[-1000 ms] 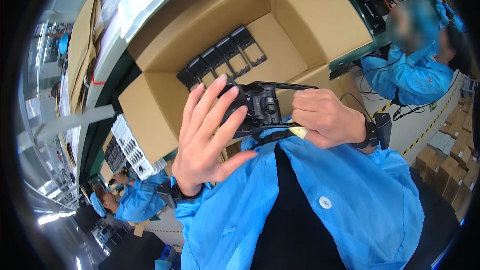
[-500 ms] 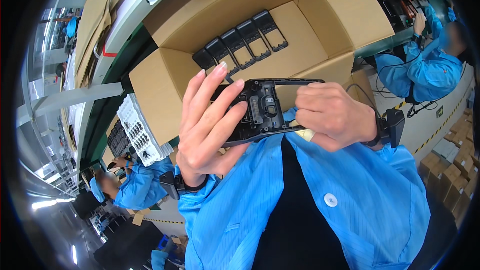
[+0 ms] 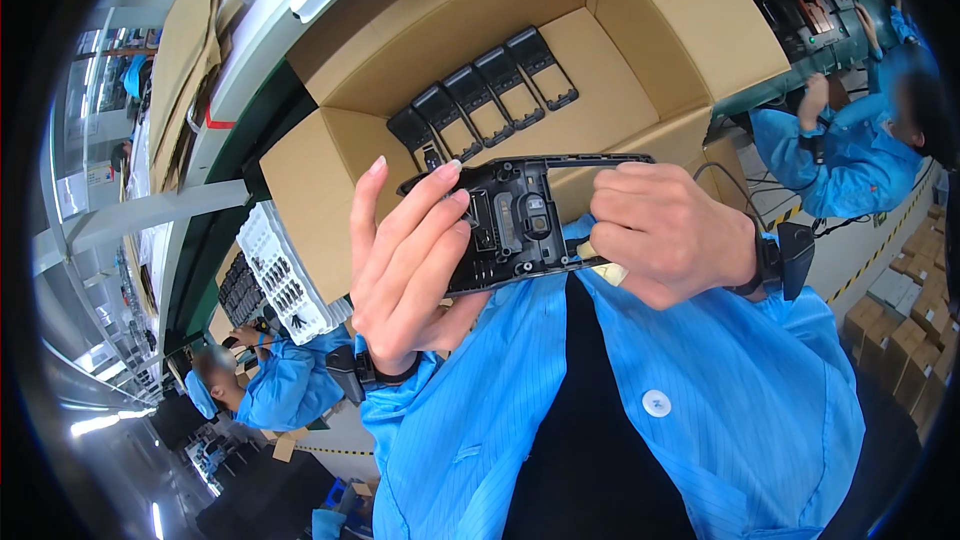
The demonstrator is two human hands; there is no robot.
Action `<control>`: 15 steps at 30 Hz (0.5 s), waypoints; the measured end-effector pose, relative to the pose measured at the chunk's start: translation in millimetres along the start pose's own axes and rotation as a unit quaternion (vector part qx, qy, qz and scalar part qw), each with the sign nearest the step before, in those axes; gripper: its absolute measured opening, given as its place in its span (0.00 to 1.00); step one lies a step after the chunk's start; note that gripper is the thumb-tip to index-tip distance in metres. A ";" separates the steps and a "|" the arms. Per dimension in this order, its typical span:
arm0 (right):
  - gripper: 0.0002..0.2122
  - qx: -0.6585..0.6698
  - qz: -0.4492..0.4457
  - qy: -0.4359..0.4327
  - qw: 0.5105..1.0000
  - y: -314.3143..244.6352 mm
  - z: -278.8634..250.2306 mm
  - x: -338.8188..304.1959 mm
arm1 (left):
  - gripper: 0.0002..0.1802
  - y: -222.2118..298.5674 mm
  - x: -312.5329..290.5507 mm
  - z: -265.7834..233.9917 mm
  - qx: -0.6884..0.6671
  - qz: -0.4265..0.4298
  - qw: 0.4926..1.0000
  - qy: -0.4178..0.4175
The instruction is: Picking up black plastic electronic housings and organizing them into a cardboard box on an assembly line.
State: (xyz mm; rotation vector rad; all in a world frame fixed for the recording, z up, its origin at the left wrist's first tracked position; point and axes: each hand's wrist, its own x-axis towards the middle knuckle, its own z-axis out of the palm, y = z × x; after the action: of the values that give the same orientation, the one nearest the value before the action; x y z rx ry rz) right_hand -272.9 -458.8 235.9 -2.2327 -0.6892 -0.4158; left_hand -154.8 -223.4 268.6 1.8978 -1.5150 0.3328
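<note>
Black frame (image 3: 520,215): up in front of my chest, between my two hands, just above the near side of the open carton (image 3: 640,50). Recessed inner side faces me; long axis runs roughly left to right.

Left hand (image 3: 405,285): fingers nearly straight and a little apart, laid over the left end of the frame. One finger points up, clear of the rest. Thumb passes under the near edge, its tip hidden. Cannot tell whether this hand grips or only steadies.

Right hand (image 3: 670,235): fingers curled into a near fist, closed on the right end of the frame, knuckles up. Fingertips mostly out of sight. Pale yellow piece (image 3: 612,273) shows just under these fingers; its kind cannot be made out.

Carton, inside: row of similar black frames (image 3: 470,90), side by side along the far wall. My held frame is nearer to me than the row.

Left of the carton: white tray (image 3: 258,235) with small dark parts (image 3: 288,290) in it. Black straps with box-shaped units on both my wrists; blue jacket (image 3: 700,380) below. Co-workers in blue at far left (image 3: 290,385) and far right; stacked small boxes (image 3: 885,340) lower right.
</note>
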 end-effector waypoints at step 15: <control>0.10 0.051 -0.006 0.008 0.999 19.8 -2.4 3.7 | 0.21 -9.2 5.0 9.6 -0.038 -0.031 0.998 0.025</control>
State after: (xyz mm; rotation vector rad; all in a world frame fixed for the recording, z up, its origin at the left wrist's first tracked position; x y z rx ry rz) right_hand -258.4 -470.7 228.1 -2.1276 -0.7002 -0.3945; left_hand -146.8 -232.5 261.2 1.8582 -1.4134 0.2888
